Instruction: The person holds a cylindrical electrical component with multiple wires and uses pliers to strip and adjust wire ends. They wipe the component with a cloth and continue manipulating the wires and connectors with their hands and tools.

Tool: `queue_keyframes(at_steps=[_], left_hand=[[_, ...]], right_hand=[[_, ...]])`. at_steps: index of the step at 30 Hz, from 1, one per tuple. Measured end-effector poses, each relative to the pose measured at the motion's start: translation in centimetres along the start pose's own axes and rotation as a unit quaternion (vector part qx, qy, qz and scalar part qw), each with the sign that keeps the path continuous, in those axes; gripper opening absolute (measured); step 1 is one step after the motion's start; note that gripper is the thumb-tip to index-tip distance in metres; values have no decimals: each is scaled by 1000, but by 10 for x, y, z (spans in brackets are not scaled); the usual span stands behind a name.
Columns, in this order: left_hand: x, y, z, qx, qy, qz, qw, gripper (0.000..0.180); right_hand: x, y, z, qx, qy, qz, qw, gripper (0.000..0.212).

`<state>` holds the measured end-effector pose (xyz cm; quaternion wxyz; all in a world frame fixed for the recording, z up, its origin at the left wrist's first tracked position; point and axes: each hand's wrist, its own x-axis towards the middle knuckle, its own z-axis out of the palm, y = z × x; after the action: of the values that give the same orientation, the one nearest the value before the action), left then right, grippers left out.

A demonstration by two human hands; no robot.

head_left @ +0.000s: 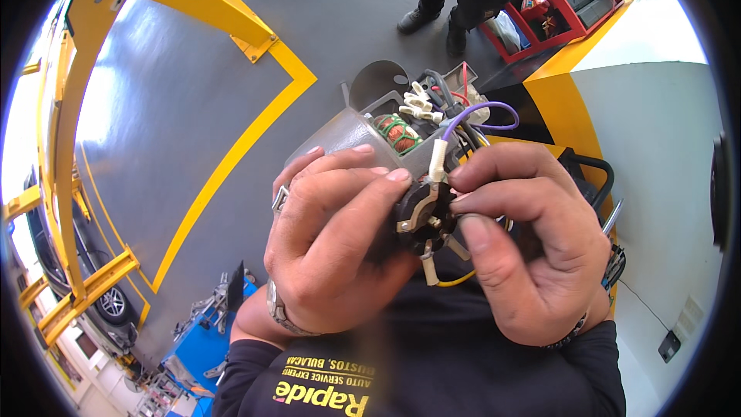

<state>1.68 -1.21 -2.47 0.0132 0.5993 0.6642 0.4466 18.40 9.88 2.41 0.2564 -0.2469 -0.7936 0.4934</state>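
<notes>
My left hand (332, 239) and my right hand (532, 247) hold a small black switch block (423, 216) with metal terminals between their fingertips, close to my chest. White-sleeved wire ends plug into it, one at its top (438, 161) and one at its bottom (429, 270). A purple wire (482, 112) and a yellow wire (459, 279) run from it. Behind the fingers sits a grey metal motor housing (347, 135) with a copper coil (399, 135) and a bunch of white connectors (419, 104). My left hand also props up the housing.
Grey workshop floor with yellow lines (231, 162) lies below. A yellow steel lift frame (85, 108) stands at left. Another person's legs in dark shoes (436, 15) stand at top beside a red tool cart (556, 8). A blue bench (204, 340) is at lower left.
</notes>
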Motion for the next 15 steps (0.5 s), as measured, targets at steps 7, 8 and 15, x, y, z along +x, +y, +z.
queue_keyframes(at_steps=[7,8,15], left_hand=[[1,-1,-10,-22,-57,-24,998,66],[2,-2,-10,-20,-64,-23,997,67],[8,10,-15,34,-106,-41,993,68]], right_hand=[[-15,18,-10,106,63,25,992,14],[-18,19,-10,117,80,32,989,15],[-27,39,-20,130,122,-15,984,21]])
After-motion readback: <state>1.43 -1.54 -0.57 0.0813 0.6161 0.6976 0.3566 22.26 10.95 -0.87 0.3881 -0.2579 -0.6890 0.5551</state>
